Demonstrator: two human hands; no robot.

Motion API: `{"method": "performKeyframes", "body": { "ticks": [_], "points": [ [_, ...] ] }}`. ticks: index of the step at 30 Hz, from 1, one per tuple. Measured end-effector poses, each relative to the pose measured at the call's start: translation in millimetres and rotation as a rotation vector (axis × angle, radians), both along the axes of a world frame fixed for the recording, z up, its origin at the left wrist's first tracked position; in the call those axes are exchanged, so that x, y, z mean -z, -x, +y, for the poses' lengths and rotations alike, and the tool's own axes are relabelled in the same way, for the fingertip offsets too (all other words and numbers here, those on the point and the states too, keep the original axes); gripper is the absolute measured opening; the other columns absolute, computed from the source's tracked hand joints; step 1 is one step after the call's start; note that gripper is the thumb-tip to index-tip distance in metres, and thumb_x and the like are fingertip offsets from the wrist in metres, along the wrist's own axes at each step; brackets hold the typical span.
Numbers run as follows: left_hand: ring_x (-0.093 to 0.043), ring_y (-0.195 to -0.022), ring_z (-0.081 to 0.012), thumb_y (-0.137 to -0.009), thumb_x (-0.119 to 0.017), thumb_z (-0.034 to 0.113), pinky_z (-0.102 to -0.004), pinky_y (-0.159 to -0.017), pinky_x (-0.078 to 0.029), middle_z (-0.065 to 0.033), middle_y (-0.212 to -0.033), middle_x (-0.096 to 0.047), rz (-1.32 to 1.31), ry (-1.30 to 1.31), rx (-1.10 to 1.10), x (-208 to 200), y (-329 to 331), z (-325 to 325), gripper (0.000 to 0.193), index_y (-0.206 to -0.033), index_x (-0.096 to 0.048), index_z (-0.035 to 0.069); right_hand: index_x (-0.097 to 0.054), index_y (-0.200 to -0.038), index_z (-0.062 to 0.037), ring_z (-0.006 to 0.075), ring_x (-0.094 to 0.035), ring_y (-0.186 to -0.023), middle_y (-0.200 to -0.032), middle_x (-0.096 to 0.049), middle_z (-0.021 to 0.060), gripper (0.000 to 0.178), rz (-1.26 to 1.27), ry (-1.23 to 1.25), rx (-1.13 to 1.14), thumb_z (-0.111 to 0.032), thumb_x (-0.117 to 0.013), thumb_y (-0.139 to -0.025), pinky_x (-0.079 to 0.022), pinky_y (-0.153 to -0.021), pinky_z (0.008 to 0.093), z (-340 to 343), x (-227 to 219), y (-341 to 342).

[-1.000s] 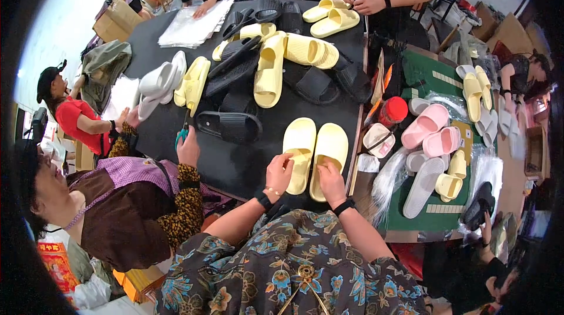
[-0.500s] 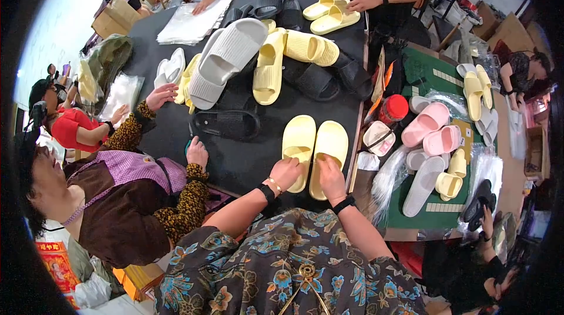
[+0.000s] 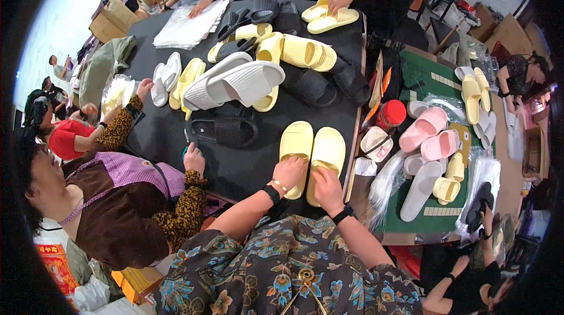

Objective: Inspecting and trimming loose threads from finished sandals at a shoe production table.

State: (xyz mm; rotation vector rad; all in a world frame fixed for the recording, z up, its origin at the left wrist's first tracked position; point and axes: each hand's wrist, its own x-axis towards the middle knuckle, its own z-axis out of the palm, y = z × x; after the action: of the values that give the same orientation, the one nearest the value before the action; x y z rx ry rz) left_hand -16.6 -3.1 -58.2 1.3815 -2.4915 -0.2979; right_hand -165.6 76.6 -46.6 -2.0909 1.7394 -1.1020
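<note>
A pair of pale yellow slide sandals lies side by side at the near edge of the black table (image 3: 164,133). My left hand (image 3: 289,172) rests on the heel of the left yellow slide (image 3: 296,145). My right hand (image 3: 326,188) presses on the heel of the right yellow slide (image 3: 329,150). Both wrists wear dark bands. My forearms come up from a floral shirt at the bottom.
A person on my left in a brown apron reaches across the table, with a pair of grey slides (image 3: 235,83) in front. Black slides (image 3: 226,130), more yellow slides (image 3: 305,54) and white ones lie further back. A red jar (image 3: 390,114) and pink slides (image 3: 426,133) sit on the right.
My hands have stayed on the yellow pair. The neighbour's grey slides have moved right and down toward the table's middle, and their arm has stretched out over the table.
</note>
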Motion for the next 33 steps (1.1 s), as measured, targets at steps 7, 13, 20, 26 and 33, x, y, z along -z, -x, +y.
{"method": "performKeyframes", "body": {
  "ticks": [7, 13, 20, 26, 33],
  "points": [
    [-0.062, -0.064, -0.0267, -0.080, -0.062, 0.022, -0.0357, -0.057, -0.052, -0.0071, -0.075, -0.061, 0.077, -0.037, -0.013, -2, -5, -2, 0.013, -0.080, -0.065, 0.010, -0.060, -0.094, -0.0022, 0.0278, -0.058, -0.086, -0.095, -0.058, 0.0111, 0.022, -0.012, -0.018, -0.015, -0.002, -0.059, -0.072, -0.048, -0.076, 0.0360, -5, -10, 6],
    [-0.061, -0.064, -0.0261, -0.079, -0.064, 0.021, -0.0359, -0.056, -0.052, -0.0073, -0.074, -0.060, 0.125, -0.011, -0.014, -1, -6, -1, 0.011, -0.080, -0.063, 0.009, -0.059, -0.098, -0.0011, 0.0301, -0.058, -0.088, -0.096, -0.056, 0.0128, 0.024, -0.046, -0.176, 0.036, -0.002, -0.059, -0.074, -0.048, -0.078, 0.0372, -1, 2, 1],
    [-0.061, -0.062, -0.0229, -0.080, -0.060, 0.017, -0.0334, -0.053, -0.051, -0.0054, -0.072, -0.058, 0.092, -0.006, 0.124, -9, -7, 0, 0.010, -0.089, -0.060, 0.011, -0.053, -0.111, 0.0081, 0.0367, -0.052, -0.102, -0.111, -0.052, 0.0216, 0.033, 0.000, -0.165, 0.045, -0.002, -0.050, -0.080, -0.045, -0.086, 0.0398, -14, 10, -9],
    [-0.061, -0.065, -0.0212, -0.080, -0.060, 0.016, -0.0316, -0.054, -0.050, -0.0033, -0.075, -0.058, 0.126, 0.028, 0.149, -6, -3, 0, 0.012, -0.092, -0.060, 0.012, -0.053, -0.113, 0.0072, 0.0377, -0.053, -0.101, -0.115, -0.051, 0.0221, 0.035, 0.044, -0.228, 0.023, -0.003, -0.049, -0.079, -0.044, -0.084, 0.0418, -12, 7, -7],
    [-0.061, -0.067, -0.0219, -0.079, -0.062, 0.017, -0.0334, -0.055, -0.050, -0.0041, -0.078, -0.059, 0.188, 0.011, 0.125, -3, -5, 0, 0.014, -0.092, -0.060, 0.013, -0.060, -0.100, -0.0007, 0.0333, -0.056, -0.093, -0.103, -0.058, 0.0148, 0.025, 0.050, -0.137, -0.037, -0.006, -0.057, -0.075, -0.046, -0.078, 0.0401, -17, -40, 11]
  ]
}}
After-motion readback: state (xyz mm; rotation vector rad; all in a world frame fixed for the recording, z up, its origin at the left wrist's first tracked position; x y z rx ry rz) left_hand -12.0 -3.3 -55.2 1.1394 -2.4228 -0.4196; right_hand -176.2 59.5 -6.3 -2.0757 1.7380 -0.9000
